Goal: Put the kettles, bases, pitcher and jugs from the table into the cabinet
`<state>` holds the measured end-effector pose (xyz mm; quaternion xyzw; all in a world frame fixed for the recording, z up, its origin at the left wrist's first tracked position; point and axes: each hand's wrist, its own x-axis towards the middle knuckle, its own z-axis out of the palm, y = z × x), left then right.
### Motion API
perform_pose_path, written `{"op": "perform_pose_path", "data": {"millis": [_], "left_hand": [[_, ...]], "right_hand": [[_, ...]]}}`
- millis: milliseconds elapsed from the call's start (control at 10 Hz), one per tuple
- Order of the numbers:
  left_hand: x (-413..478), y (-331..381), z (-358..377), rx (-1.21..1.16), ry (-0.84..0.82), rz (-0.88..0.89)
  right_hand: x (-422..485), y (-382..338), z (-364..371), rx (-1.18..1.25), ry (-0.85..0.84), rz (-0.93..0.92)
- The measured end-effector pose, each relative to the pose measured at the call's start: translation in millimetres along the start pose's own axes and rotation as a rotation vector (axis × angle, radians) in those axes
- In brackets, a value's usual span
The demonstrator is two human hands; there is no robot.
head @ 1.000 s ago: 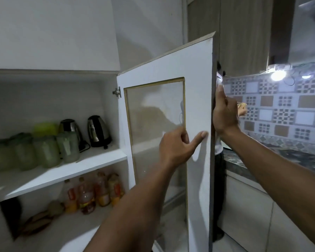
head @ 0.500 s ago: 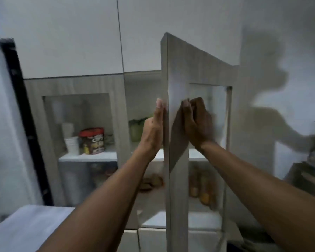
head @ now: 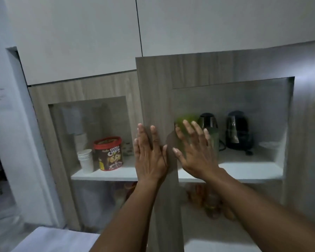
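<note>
Both kettles (head: 222,130) on cabinet shelf (head: 244,170), behind glass door (head: 156,99). Left hand (head: 149,157) and right hand (head: 196,153) flat, fingers spread, holding nothing, against door. Closing step; next: press door flush.

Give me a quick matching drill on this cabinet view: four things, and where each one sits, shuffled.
Things:
1. left hand
2. right hand
3. chocolate chips tub
4. two kettles

Places:
A. behind the right door's glass, on the shelf
B. flat on the right door's wooden frame strip
C. behind the left door's glass, beside stacked paper cups
D. spread open over the right door's glass pane

Pairs: 1-B, 2-D, 3-C, 4-A
</note>
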<state>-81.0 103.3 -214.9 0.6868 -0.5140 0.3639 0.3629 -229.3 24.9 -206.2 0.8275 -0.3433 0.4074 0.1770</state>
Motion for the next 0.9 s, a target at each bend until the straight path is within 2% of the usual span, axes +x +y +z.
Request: {"op": "perform_pose_path", "data": {"millis": [100,400,700,800,900], "left_hand": [[18.9,-28.0,44.4,0.086,-0.071,0.100],[63.4,-59.7,132.9,0.087,-0.260,0.159],[68.5,-49.3,116.0,0.004,-0.365,0.131],[78.8,-35.5,95.2,-0.013,-0.407,0.183],[100.8,-11.6,69.4,-0.077,-0.466,0.280]], "right_hand": [[19.3,13.4,41.0,-0.048,-0.026,-0.022],[74.3,37.1,105.6,-0.182,-0.153,0.070],[85.2,31.3,70.6,-0.150,-0.321,0.081],[92.8,32.7,32.6,0.008,-0.291,0.106],[107.7,43.7,-4.1,0.009,-0.405,0.181]]}}
